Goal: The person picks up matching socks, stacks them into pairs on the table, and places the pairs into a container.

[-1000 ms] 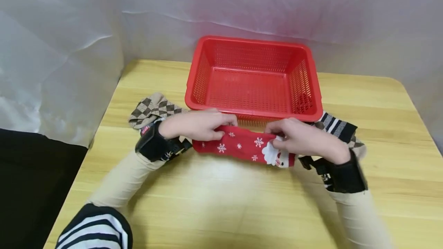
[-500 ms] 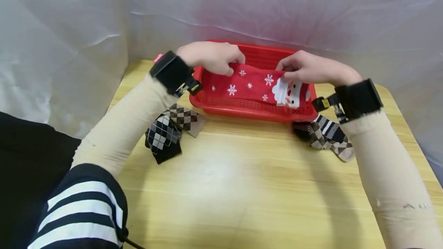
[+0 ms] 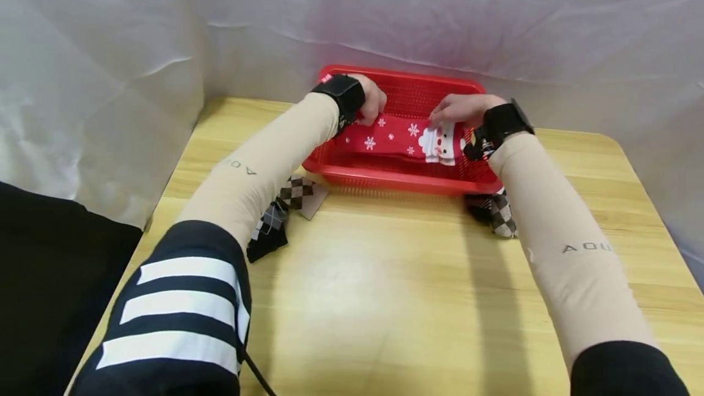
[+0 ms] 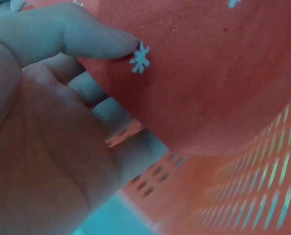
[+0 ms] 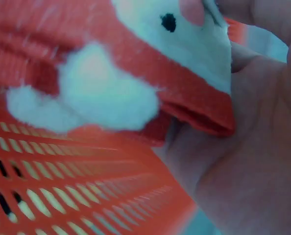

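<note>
- Head view: both hands are inside the red basket (image 3: 396,179), which stands at the far side of the wooden table (image 3: 385,298).
- The left hand (image 3: 370,99) pinches the left end of a red Christmas sock (image 3: 396,138) with white snowflakes, and the right hand (image 3: 464,110) pinches its right end, where a Santa face is printed. The sock is stretched flat between the two hands, low inside the basket; I cannot tell if it touches the bottom.
- On the table, just in front of the basket at its left corner, lies a checked sock pair (image 3: 280,212), partly under the left arm. At the right corner lies another patterned sock pair (image 3: 497,212), partly under the right arm.
- Left wrist view: the thumb (image 4: 72,34) lies on top of the red sock (image 4: 209,73), near a snowflake, and the other fingers (image 4: 104,107) are curled below it, so the cloth is clamped between them. The basket wall (image 4: 263,196) with its slots is close behind.
- Right wrist view: the right hand (image 5: 253,147) holds the Santa end of the sock (image 5: 135,73), with the fingers above and the palm below the cloth edge. The basket mesh (image 5: 62,191) is directly under it.
</note>
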`<state>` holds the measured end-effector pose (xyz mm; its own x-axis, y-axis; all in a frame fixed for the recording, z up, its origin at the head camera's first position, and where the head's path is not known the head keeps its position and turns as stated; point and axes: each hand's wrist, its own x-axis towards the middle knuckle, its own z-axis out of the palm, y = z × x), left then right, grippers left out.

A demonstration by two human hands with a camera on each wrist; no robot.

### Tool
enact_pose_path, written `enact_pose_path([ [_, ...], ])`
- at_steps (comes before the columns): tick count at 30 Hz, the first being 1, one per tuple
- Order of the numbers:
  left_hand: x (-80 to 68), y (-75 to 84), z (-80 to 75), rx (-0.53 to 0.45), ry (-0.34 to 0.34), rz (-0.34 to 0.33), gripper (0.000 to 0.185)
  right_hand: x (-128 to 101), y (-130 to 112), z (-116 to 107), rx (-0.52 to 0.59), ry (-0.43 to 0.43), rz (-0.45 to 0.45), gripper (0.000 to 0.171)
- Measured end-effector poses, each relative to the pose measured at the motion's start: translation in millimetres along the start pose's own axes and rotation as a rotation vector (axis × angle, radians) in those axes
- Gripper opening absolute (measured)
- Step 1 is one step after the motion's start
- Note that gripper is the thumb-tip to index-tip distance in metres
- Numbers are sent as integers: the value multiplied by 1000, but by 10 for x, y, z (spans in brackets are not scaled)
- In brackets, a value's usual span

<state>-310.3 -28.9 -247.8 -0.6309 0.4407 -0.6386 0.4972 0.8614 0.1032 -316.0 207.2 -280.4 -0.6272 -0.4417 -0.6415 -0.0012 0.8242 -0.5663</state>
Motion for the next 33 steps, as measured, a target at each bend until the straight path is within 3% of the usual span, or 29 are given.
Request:
enact_pose_path([
  [4,21,19,176,-52,21,-50,20,167,102,136,45,-35,25,39],
  [8,52,-2,309,-131,77,-87,21,198,117,237,30,-51,83,50],
  [14,87,-26,328,-60,-24,-94,27,229,105,294,26,-52,152,52],
  [19,13,-82,438,-213,89,-128,24,249,99,323,-28,-16,124,45],
  [26,-162,-68,399,-264,181,-117,35,180,-101,267,-242,98,92,36],
  [30,-204,10,280,-277,86,-174,61,71,-267,253,-305,155,105,37],
  [33,-192,83,256,-266,8,-236,68,20,-321,322,-244,104,156,33],
])
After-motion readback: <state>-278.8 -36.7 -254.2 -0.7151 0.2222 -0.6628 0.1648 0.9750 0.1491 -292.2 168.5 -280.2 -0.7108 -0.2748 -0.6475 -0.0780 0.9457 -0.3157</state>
